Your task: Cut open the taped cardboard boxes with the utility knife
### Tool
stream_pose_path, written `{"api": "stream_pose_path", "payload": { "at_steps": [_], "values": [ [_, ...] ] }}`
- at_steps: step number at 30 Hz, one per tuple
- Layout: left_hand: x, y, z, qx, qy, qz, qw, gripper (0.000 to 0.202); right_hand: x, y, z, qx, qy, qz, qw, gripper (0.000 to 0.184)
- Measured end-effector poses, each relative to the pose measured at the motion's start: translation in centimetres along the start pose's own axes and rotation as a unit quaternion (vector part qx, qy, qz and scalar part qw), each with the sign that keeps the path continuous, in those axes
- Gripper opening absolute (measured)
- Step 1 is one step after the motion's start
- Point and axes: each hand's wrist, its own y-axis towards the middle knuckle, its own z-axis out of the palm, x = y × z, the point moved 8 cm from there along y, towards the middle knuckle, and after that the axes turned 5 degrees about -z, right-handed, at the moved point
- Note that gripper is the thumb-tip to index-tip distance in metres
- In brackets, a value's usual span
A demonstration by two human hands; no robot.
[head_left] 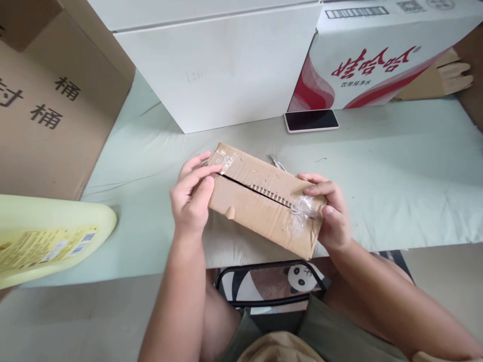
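Observation:
Between my two hands is a small brown cardboard box [260, 203], tilted, with a dark slit running along its top between the flaps. Clear tape clings to both ends of that seam, and the cardboard is torn to its corrugation near the middle. My left hand [194, 196] grips the box's left end, thumb and fingers on the edge. My right hand [330, 211] holds the right end, fingers over the top edge. Just behind the box lies a small metallic tool [277, 162], partly hidden, its kind unclear.
A phone [311, 121] lies before a white carton [226, 75] and a red-and-white carton [362, 65]. At left are a large cardboard box [56, 110] and a yellow bottle [53, 239]. Pale green cloth [396, 176] covers the surface; its front edge is close to my forearms.

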Motion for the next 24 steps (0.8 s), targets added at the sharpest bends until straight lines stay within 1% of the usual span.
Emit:
{"api": "stream_pose_path", "payload": {
  "at_steps": [2, 6, 8, 14, 19, 24],
  "values": [
    [0.04, 0.08, -0.09, -0.001, 0.000, 0.003, 1.000, 0.017, 0.06, 0.04, -0.01, 0.007, 0.023, -0.012, 1.000, 0.044],
    [0.21, 0.22, -0.29, -0.007, 0.009, 0.024, 1.000, 0.023, 0.23, 0.05, 0.08, 0.040, 0.071, -0.053, 0.995, 0.027],
    [0.31, 0.29, -0.36, -0.008, 0.017, 0.038, 0.999, 0.027, 0.26, 0.04, 0.13, 0.051, 0.086, -0.067, 0.993, 0.021],
    [0.44, 0.31, -0.36, 0.006, 0.026, 0.064, 0.998, 0.026, 0.21, 0.06, 0.29, 0.061, 0.103, -0.064, 0.991, 0.027],
    [0.42, 0.23, -0.40, 0.009, 0.028, 0.078, 0.997, 0.021, 0.54, 0.12, 0.35, 0.069, 0.099, -0.081, 0.989, 0.020],
    [0.47, 0.20, -0.48, 0.001, 0.031, 0.085, 0.996, 0.020, 0.41, 0.07, 0.30, 0.065, 0.102, -0.071, 0.990, 0.021]
  ]
}}
